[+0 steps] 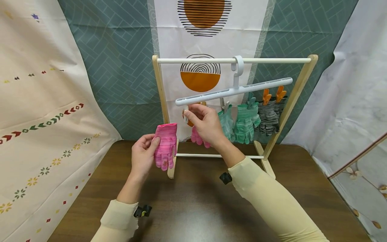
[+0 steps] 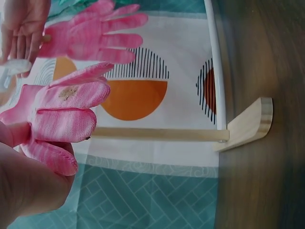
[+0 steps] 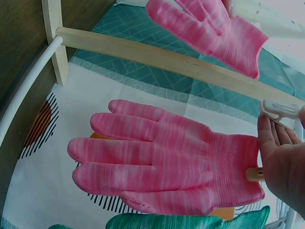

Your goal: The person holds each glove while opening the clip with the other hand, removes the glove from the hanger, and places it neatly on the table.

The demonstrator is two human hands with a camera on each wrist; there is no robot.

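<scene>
My left hand (image 1: 142, 156) holds a pink knit glove (image 1: 165, 146) near its cuff, thumb in front, with the glove's fingers pointing down. A brownish spot marks one glove finger in the left wrist view. Just under the low left end of the light-grey hanger (image 1: 208, 96), my right hand (image 1: 208, 124) pinches a white clothespin (image 3: 281, 109) between thumb and fingers. Behind that hand a second pink glove (image 3: 176, 162) hangs from a tan clothespin (image 3: 254, 174) at its cuff. The held glove is apart from the white clothespin.
The hanger tilts on the white top rod (image 1: 196, 61) of a wooden rack (image 1: 302, 79). Farther right hang green gloves (image 1: 247, 121) on grey and teal clips, and dark grey gloves (image 1: 268, 117) on orange clips (image 1: 266, 96). A brown table (image 1: 193, 201) lies below, with patterned cloths around it.
</scene>
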